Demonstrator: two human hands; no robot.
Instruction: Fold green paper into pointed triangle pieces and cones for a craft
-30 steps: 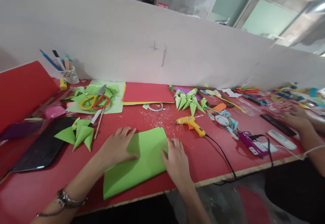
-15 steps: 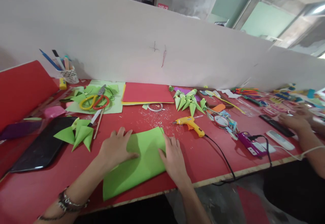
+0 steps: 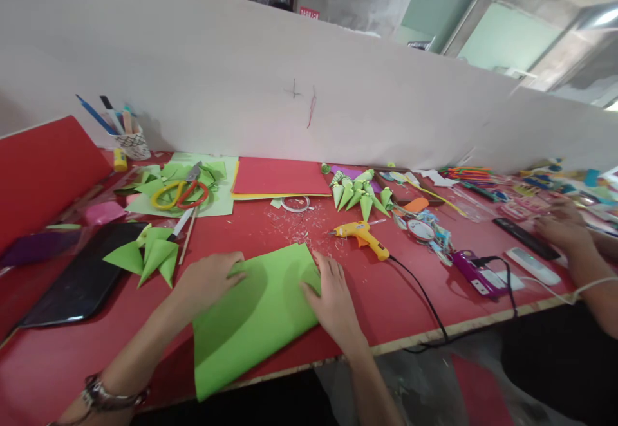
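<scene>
A folded green sheet (image 3: 261, 316) lies on the red table by its front edge. At the sheet's upper left edge is my left hand (image 3: 207, 284), thumb apart from the fingers, touching the paper. My right hand (image 3: 333, 300) rests on the right edge of the sheet, its thumb on the paper and its fingers spread along the side. Beyond the right hand lies a yellow glue gun (image 3: 362, 236). Left of the sheet sits a folded green paper shape (image 3: 154, 255) with pointed petals.
Scissors (image 3: 181, 194) lie on green scraps at the back left, near a pen cup (image 3: 132, 143). Red sheets (image 3: 282, 176) and green paper cones (image 3: 360, 194) are behind. A purple power strip (image 3: 477, 275) and another person's hand (image 3: 562, 226) are at the right.
My left hand has moved left and its thumb has drawn back from the middle of the sheet. The sheet's near left corner has shifted slightly towards me. My right hand has barely moved.
</scene>
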